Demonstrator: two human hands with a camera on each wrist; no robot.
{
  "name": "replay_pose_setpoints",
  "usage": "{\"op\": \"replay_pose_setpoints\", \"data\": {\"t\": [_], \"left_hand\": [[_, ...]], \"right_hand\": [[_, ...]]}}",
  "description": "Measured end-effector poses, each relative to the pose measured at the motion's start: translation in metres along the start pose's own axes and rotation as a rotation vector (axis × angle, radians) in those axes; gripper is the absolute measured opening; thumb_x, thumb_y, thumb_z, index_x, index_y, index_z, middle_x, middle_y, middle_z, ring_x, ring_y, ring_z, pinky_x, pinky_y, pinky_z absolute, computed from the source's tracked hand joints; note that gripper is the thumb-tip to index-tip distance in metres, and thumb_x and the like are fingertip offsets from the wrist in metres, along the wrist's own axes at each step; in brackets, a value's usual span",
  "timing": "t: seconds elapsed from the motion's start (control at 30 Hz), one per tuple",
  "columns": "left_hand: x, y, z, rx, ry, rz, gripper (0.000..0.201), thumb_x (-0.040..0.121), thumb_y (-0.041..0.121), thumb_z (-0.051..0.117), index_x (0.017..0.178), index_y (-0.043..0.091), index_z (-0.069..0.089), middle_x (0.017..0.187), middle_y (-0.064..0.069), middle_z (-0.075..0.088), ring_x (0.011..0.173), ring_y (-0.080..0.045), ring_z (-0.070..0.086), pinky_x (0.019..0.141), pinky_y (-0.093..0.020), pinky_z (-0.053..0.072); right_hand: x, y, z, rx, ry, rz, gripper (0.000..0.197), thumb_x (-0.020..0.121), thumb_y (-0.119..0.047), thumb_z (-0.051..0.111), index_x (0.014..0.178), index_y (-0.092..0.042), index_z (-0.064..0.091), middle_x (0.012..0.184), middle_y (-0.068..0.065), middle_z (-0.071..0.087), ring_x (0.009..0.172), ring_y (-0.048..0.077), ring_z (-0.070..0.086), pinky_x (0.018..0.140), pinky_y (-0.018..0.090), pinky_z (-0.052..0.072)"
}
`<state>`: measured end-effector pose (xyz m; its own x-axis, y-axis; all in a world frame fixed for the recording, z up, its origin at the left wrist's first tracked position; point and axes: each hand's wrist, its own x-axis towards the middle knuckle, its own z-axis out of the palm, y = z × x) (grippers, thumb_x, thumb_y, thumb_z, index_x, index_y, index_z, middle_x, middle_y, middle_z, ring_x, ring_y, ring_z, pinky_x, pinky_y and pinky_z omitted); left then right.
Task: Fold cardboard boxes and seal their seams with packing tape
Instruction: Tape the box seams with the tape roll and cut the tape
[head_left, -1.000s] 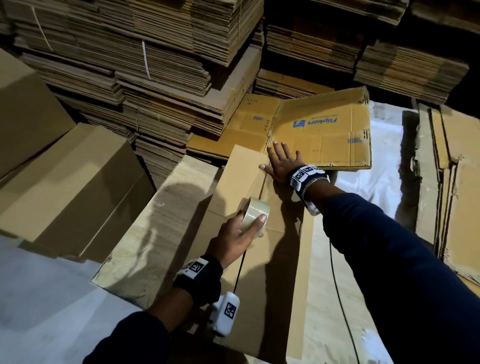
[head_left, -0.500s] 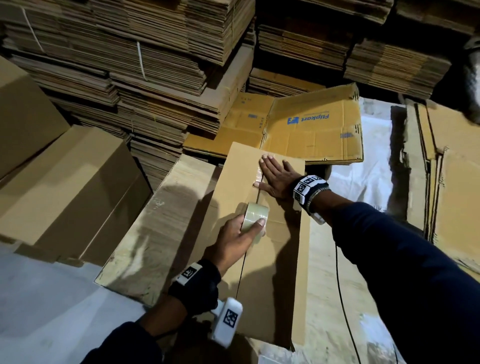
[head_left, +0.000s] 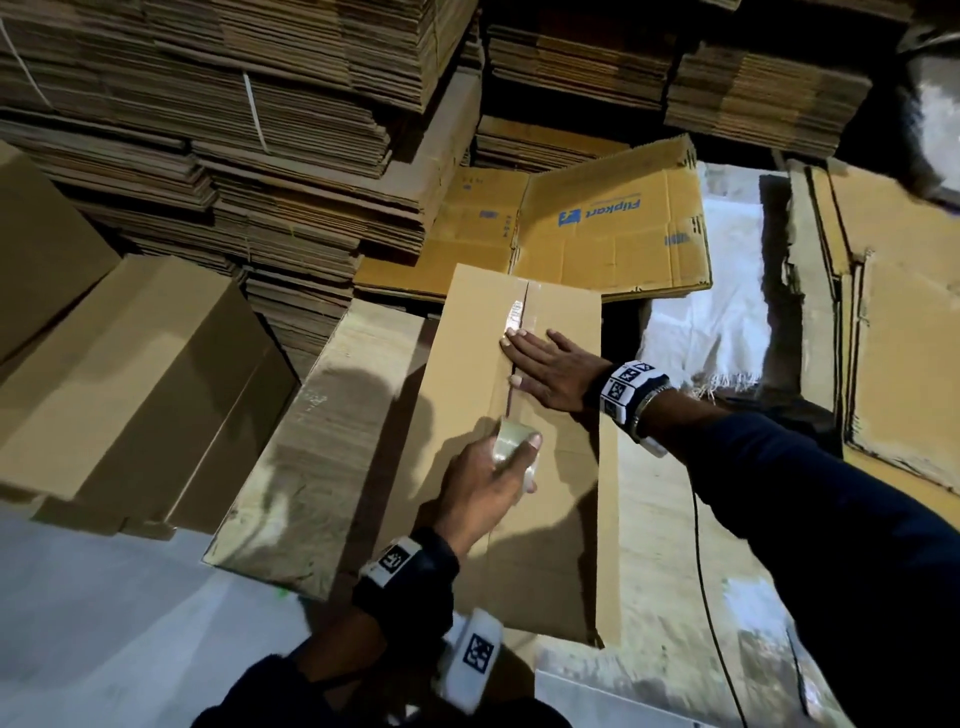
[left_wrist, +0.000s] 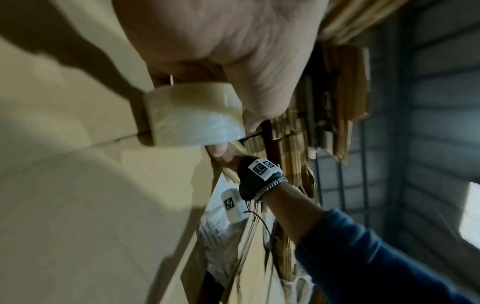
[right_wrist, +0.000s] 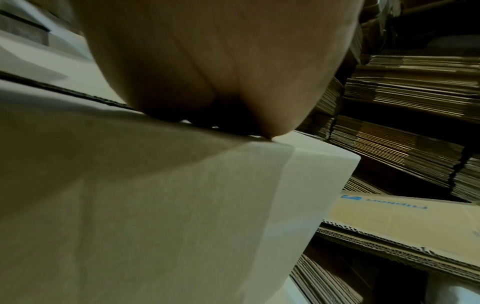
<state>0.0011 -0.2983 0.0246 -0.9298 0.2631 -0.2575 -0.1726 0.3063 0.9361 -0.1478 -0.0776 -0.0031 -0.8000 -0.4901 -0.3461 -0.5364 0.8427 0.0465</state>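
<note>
A long brown cardboard box (head_left: 467, 364) lies in front of me with its top flaps closed along a centre seam. Clear tape (head_left: 517, 312) covers the far stretch of that seam. My right hand (head_left: 545, 371) lies flat, fingers straight, pressing the tape down on the seam; the right wrist view shows its palm (right_wrist: 221, 61) on the box top (right_wrist: 155, 205). My left hand (head_left: 493, 478) grips a roll of clear packing tape (head_left: 511, 441) nearer to me on the seam, fingers curled round the roll (left_wrist: 192, 115).
Tall stacks of flattened cartons (head_left: 260, 130) fill the back. A flat printed carton (head_left: 608, 228) lies just beyond the box. Folded brown boxes (head_left: 130, 374) sit at the left, more flat cardboard (head_left: 893, 322) at the right. A white woven sheet (head_left: 711, 312) covers the floor.
My right hand has slid along the seam toward me, leaving pressed tape behind it. The left hand has drawn the tape roll back toward me.
</note>
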Motion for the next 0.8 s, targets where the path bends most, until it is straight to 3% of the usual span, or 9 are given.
{"op": "replay_pose_setpoints", "data": {"t": [0.2,0.3,0.37,0.43,0.5,0.6,0.73,0.8], "left_hand": [[-0.018,-0.004,-0.007,-0.087,-0.020,0.037,0.048,0.099,0.068,0.053,0.089,0.025,0.070,0.074,0.003,0.076,0.078,-0.021,0.076,0.085,-0.052,0.057],[-0.022,0.000,-0.007,-0.068,-0.020,0.033,0.053,0.100,0.068,0.052,0.089,0.021,0.072,0.074,0.003,0.077,0.078,-0.019,0.075,0.085,-0.051,0.057],[-0.021,0.000,-0.008,-0.108,-0.009,0.018,0.051,0.099,0.069,0.052,0.094,0.022,0.073,0.075,0.003,0.077,0.079,-0.022,0.075,0.085,-0.052,0.057],[-0.017,-0.001,-0.010,-0.177,0.001,0.008,0.048,0.097,0.071,0.054,0.101,0.028,0.075,0.078,0.001,0.078,0.083,-0.024,0.076,0.088,-0.053,0.057],[-0.013,0.001,-0.010,-0.248,-0.007,-0.001,0.042,0.098,0.066,0.057,0.103,0.028,0.076,0.082,-0.002,0.079,0.086,-0.022,0.077,0.092,-0.051,0.056],[-0.016,-0.002,-0.008,-0.302,-0.087,-0.026,0.035,0.103,0.051,0.060,0.111,0.019,0.073,0.090,-0.005,0.080,0.089,-0.016,0.075,0.086,-0.041,0.055],[-0.029,-0.024,-0.009,-0.301,-0.124,-0.010,0.027,0.104,0.042,0.063,0.121,0.022,0.069,0.098,-0.001,0.080,0.094,-0.015,0.071,0.083,-0.040,0.052],[-0.035,-0.029,-0.012,-0.306,-0.150,-0.001,0.023,0.103,0.036,0.065,0.119,0.020,0.070,0.099,-0.002,0.081,0.096,-0.016,0.072,0.084,-0.037,0.053]], "right_hand": [[-0.005,-0.013,-0.018,0.084,-0.013,0.020,0.116,0.074,-0.079,-0.034,0.166,-0.014,-0.002,0.173,0.006,-0.007,0.160,0.018,-0.005,0.128,0.051,0.005],[-0.011,-0.022,-0.022,0.038,0.003,-0.029,0.111,0.083,-0.073,-0.031,0.165,-0.006,0.006,0.173,0.013,0.002,0.160,0.022,0.002,0.128,0.049,0.013],[-0.019,-0.029,-0.013,0.021,0.017,-0.078,0.093,0.097,-0.064,-0.019,0.165,-0.005,0.005,0.172,0.014,0.003,0.160,0.023,0.002,0.128,0.049,0.016],[-0.031,-0.036,0.002,-0.005,0.026,-0.129,0.076,0.105,-0.052,-0.005,0.165,-0.006,0.002,0.172,0.013,0.000,0.160,0.022,-0.002,0.129,0.049,0.013],[-0.041,-0.041,0.010,-0.014,0.018,-0.157,0.075,0.101,-0.047,-0.003,0.165,-0.009,-0.001,0.173,0.011,-0.004,0.160,0.020,-0.007,0.130,0.046,0.006],[-0.048,-0.042,0.011,-0.022,-0.011,-0.134,0.078,0.098,-0.052,-0.008,0.165,-0.013,-0.008,0.173,0.007,-0.010,0.159,0.017,-0.010,0.129,0.045,0.000],[-0.044,-0.040,0.011,0.042,-0.056,-0.074,0.088,0.090,-0.066,-0.027,0.165,-0.022,-0.011,0.172,-0.002,-0.011,0.158,0.010,-0.009,0.129,0.047,-0.006],[-0.042,-0.040,0.010,0.081,-0.073,-0.055,0.079,0.096,-0.063,-0.018,0.165,-0.026,-0.010,0.172,-0.006,-0.010,0.158,0.007,-0.008,0.128,0.047,-0.007]]}}
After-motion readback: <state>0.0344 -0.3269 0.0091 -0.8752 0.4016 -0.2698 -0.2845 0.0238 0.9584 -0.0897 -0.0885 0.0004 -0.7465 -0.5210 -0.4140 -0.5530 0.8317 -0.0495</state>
